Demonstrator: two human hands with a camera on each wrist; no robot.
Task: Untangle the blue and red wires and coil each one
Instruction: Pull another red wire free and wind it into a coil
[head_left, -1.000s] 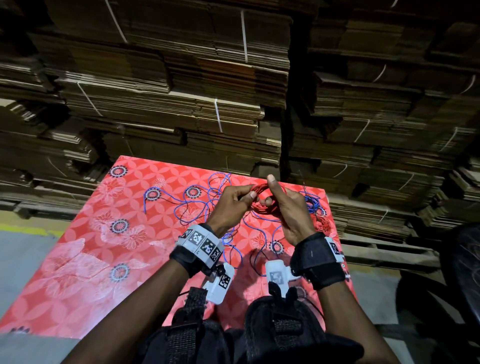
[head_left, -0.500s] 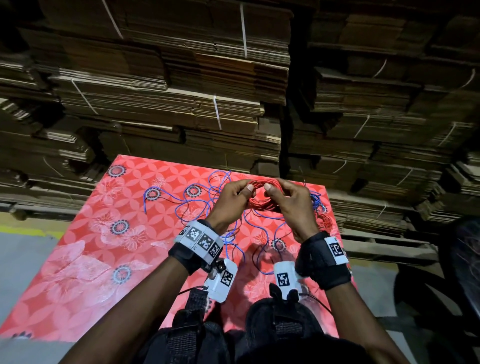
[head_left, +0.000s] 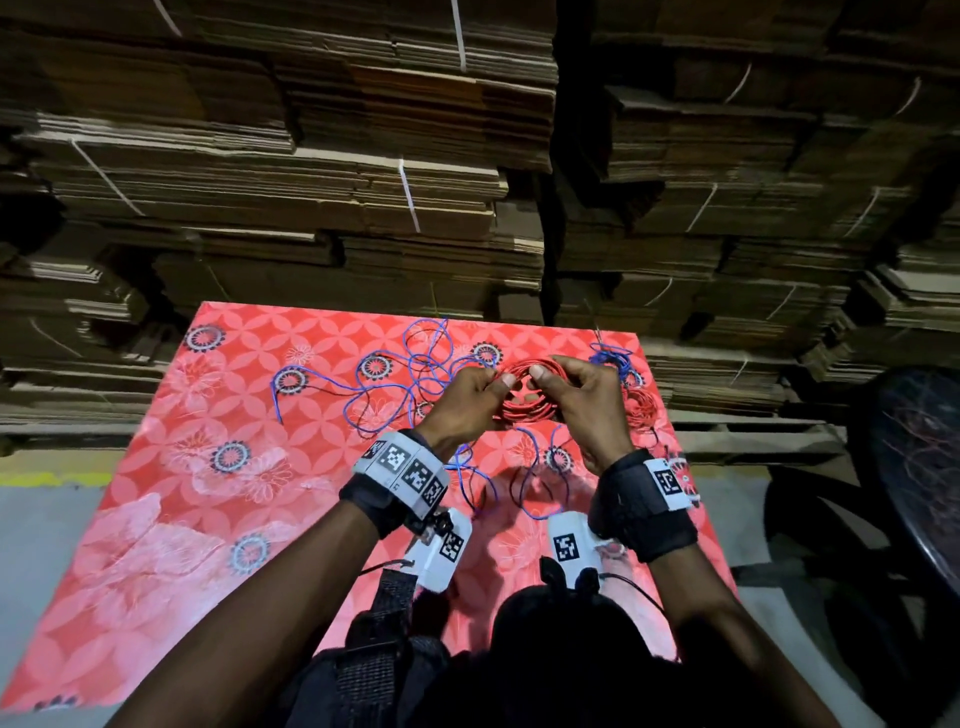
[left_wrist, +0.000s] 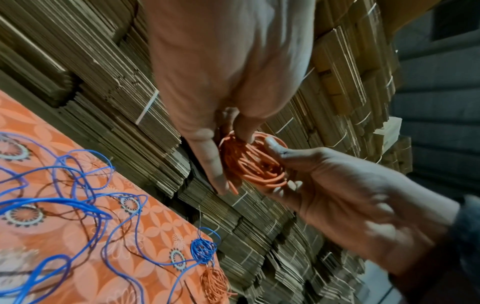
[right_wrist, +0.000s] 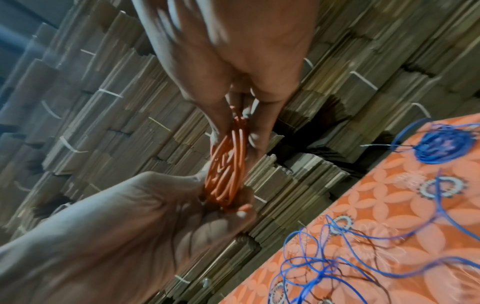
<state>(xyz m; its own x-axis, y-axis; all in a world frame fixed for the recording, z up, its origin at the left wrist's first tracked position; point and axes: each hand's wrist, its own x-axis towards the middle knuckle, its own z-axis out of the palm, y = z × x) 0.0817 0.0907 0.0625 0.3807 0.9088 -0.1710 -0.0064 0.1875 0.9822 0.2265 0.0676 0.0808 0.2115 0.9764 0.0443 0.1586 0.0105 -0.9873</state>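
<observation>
A coil of red wire (head_left: 527, 396) (left_wrist: 255, 164) (right_wrist: 226, 164) hangs above the red patterned table (head_left: 156, 519), held between both hands. My left hand (head_left: 470, 402) pinches its left side and my right hand (head_left: 576, 397) grips its right side, thumb on top. Loose blue wire (head_left: 410, 364) (left_wrist: 64, 205) (right_wrist: 324, 257) sprawls in loops over the table behind and under the hands. A small blue coil (head_left: 610, 358) (left_wrist: 203, 250) (right_wrist: 441, 147) and a second red coil (head_left: 644, 410) (left_wrist: 215, 284) lie near the table's far right corner.
Tall stacks of flattened cardboard (head_left: 363, 182) bound with white straps stand right behind the table. A dark chair (head_left: 914, 467) sits to the right. The table's left half (head_left: 182, 493) holds only the patterned cloth.
Both hands have shifted slightly right and turned the red coil flatter, with the thumbs now lying on top of it. The blue wire on the table has not moved.
</observation>
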